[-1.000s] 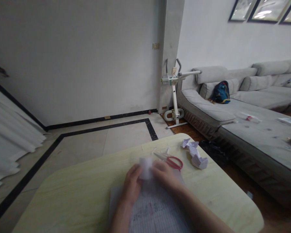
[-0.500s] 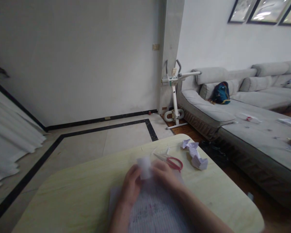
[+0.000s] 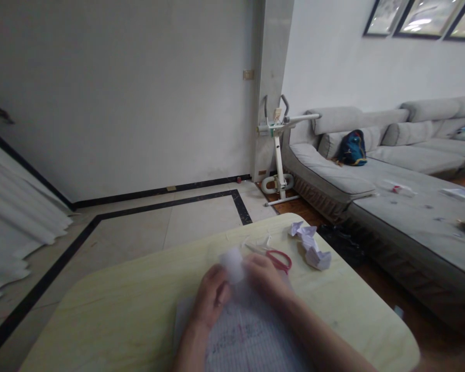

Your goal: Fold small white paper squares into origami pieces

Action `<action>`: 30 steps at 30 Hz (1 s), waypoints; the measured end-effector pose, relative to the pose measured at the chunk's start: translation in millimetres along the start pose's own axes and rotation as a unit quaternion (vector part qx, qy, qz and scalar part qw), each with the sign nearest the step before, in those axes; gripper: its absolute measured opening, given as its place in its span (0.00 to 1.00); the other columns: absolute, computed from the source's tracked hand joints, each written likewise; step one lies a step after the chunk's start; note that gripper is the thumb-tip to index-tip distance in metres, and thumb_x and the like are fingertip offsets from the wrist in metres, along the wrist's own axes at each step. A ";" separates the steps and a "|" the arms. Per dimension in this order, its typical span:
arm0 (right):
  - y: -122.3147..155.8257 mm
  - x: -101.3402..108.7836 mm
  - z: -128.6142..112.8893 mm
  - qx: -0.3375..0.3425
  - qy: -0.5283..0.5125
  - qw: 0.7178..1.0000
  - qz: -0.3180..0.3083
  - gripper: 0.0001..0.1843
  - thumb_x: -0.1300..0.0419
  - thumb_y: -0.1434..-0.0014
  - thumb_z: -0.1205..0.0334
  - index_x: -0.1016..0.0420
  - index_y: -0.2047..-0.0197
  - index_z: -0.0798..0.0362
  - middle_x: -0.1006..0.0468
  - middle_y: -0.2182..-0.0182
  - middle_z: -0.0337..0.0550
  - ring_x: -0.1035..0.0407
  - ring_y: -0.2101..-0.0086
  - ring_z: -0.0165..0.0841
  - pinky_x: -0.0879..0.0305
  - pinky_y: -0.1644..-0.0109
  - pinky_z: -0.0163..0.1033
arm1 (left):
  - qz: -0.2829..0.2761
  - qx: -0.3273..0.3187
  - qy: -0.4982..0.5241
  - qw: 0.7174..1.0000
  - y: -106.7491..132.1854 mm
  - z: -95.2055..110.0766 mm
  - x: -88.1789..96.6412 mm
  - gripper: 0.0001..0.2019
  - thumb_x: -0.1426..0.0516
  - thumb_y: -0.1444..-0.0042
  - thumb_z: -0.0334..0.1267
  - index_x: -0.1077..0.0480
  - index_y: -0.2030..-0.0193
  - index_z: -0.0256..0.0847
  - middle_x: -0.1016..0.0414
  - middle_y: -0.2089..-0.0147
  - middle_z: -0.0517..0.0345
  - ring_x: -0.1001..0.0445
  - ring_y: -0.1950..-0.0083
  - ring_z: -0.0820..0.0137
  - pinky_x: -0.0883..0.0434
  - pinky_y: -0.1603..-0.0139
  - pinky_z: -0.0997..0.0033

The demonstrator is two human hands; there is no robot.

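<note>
Between my two hands is a small piece of white paper [image 3: 232, 264], blurred by motion. My left hand [image 3: 211, 292] grips its left side with curled fingers. On its right side, the fingers of my right hand [image 3: 264, 274] are closed on the same paper. Below them lies a lined sheet [image 3: 242, 338] with handwriting on it, partly covered by my forearms. Red-handled scissors [image 3: 281, 261] rest just beyond my right hand, their blades pointing left. Several folded white paper pieces [image 3: 312, 245] sit further right, near the table edge.
Small white paper scraps [image 3: 264, 241] lie by the scissors on the pale yellow table [image 3: 120, 310], which has rounded corners. A grey sofa [image 3: 403, 206] with a blue backpack [image 3: 353, 148] stands to the right. A white exercise machine [image 3: 279, 155] is by the wall.
The piece of paper has tilted and shifted slightly between my hands. My left fingers have curled a little differently. The scissors and folded papers stay in place.
</note>
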State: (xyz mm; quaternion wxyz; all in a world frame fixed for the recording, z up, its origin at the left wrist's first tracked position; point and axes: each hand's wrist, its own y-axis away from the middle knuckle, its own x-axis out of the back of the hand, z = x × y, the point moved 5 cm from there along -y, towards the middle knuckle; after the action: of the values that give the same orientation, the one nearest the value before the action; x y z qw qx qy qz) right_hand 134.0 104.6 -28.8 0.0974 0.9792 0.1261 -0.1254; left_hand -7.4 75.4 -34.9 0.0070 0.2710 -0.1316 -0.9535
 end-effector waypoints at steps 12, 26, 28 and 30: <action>-0.4 2.0 -0.2 0.001 0.017 1.000 0.011 0.13 0.36 0.50 0.52 0.28 0.72 0.53 0.37 0.82 0.33 0.46 0.81 0.26 0.54 0.77 0.33 | 0.015 -0.010 0.023 1.000 -6.3 -5.3 6.2 0.12 0.33 0.56 0.39 0.30 0.69 0.37 0.30 0.75 0.64 0.32 0.77 0.79 0.34 0.77 0.81; 1.0 0.3 -0.5 0.012 0.016 1.000 -0.011 0.14 0.38 0.52 0.51 0.34 0.75 0.51 0.37 0.81 0.34 0.44 0.79 0.28 0.50 0.75 0.34 | 0.020 -0.007 -0.055 0.998 -0.1 -1.7 -1.9 0.14 0.35 0.56 0.46 0.32 0.71 0.40 0.40 0.84 0.70 0.47 0.88 0.83 0.51 0.88 0.82; 1.9 0.6 -0.2 0.007 0.012 1.000 -0.007 0.13 0.38 0.52 0.53 0.37 0.76 0.50 0.38 0.82 0.33 0.45 0.80 0.28 0.51 0.75 0.33 | 0.022 -0.010 -0.055 0.998 1.7 0.9 -3.6 0.14 0.35 0.57 0.46 0.32 0.73 0.40 0.40 0.85 0.70 0.46 0.87 0.82 0.51 0.88 0.82; 3.3 0.5 -2.1 0.007 0.029 1.000 -0.006 0.11 0.39 0.52 0.55 0.37 0.76 0.50 0.38 0.82 0.33 0.45 0.80 0.29 0.52 0.75 0.33 | 0.028 -0.014 -0.054 0.998 3.0 2.8 -4.5 0.13 0.35 0.57 0.46 0.31 0.73 0.40 0.39 0.84 0.68 0.44 0.86 0.81 0.50 0.87 0.81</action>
State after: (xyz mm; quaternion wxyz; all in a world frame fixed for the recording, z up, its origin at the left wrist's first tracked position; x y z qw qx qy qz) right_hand 135.9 102.0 -26.5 0.0863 0.9823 0.1341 -0.0982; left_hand -5.2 73.6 -29.5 0.0306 0.2154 -0.1263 -0.9678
